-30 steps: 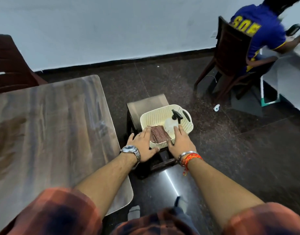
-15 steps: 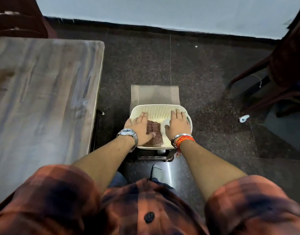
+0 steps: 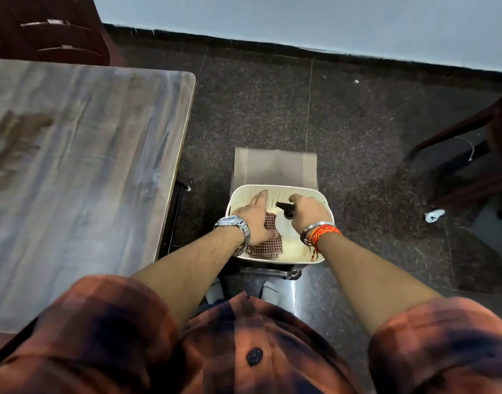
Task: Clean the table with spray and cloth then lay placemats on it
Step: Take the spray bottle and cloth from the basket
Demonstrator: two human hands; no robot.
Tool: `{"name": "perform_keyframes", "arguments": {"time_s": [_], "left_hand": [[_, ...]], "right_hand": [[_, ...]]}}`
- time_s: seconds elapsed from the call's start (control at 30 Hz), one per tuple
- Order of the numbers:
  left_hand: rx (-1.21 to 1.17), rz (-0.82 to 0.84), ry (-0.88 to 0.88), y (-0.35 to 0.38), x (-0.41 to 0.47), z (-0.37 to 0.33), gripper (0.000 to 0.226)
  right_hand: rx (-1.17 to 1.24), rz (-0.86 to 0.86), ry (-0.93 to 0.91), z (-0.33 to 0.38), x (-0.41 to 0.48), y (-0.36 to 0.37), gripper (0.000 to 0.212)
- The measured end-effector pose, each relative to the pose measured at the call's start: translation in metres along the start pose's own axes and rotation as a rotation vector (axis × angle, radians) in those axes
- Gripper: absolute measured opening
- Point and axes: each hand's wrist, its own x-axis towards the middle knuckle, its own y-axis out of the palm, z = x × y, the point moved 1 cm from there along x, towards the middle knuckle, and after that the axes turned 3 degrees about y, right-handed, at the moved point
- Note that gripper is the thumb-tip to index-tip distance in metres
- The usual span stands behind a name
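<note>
Both your hands are inside the cream perforated basket [image 3: 323, 200], just right of the tabletop [image 3: 82, 172]. Your left hand [image 3: 257, 217] lies flat, fingers together, on the checked cloth [image 3: 268, 245]. Your right hand [image 3: 309, 211] has its fingers curled around the neck of the spray bottle [image 3: 286, 231], beside the cloth.

A dark wooden chair [image 3: 53, 32] stands beyond the table's far end; another chair [image 3: 471, 166] (only partly in frame) sits at right, near a small white scrap [image 3: 434, 215] on speckled floor [image 3: 272, 109]
</note>
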Motion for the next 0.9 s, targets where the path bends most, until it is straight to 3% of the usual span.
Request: {"name": "perform_keyframes", "arguments": {"time_s": [0.23,0.33,0.5,0.63,0.9], "left_hand": [[-0.472,-0.123,-0.062,-0.023,0.005,0.036,0.112],[-0.589,-0.158,-0.024,-0.03,0.0,0.045,0.075],[-0.831,-0.357,0.039,-0.046,-0.009,0.052,0.021],[-0.775,-0.324,0.121,-0.056,-0.017,0.059,0.022],[-0.669,-0.365,0.079,-0.054,-0.027,0.07,0.02]], "right_hand": [[0.306,0.337,-0.35,0.043,0.025,-0.073,0.046],[0.309,0.377,-0.482,0.076,0.027,-0.104,0.043],[0.396,0.423,-0.613,0.108,0.028,-0.129,0.039],[0.513,0.49,-0.631,0.115,0.027,-0.132,0.041],[0.598,0.582,-0.583,0.119,0.036,-0.128,0.044]]}}
